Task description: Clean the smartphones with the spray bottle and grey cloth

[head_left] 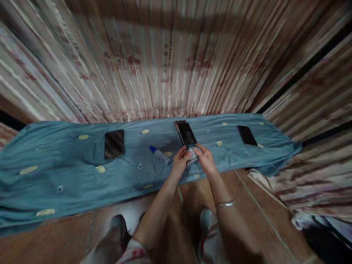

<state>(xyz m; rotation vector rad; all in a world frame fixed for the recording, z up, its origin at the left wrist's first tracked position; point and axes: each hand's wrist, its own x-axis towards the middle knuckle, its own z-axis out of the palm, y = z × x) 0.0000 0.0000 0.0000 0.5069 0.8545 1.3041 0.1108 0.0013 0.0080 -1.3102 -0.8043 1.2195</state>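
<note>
Between my two hands is a small crumpled white cloth or tissue (193, 154), pinched from both sides. My left hand (180, 161) has its fingers closed on the left edge, and my right hand (205, 159) holds the right edge. Just beyond my fingertips lies a dark phone (186, 132) with a reddish side edge, its screen facing up. To the left of my left hand, a clear spray bottle with a blue top (160, 155) rests on its side. The exact material of the white piece is hard to make out.
A blue patterned cloth (132, 183) covers the long low surface. A dark tablet (114, 144) lies on its left part, another dark phone (247, 135) on its right. Striped curtains (165, 58) hang behind. Below are floor tiles (247, 205) and my feet.
</note>
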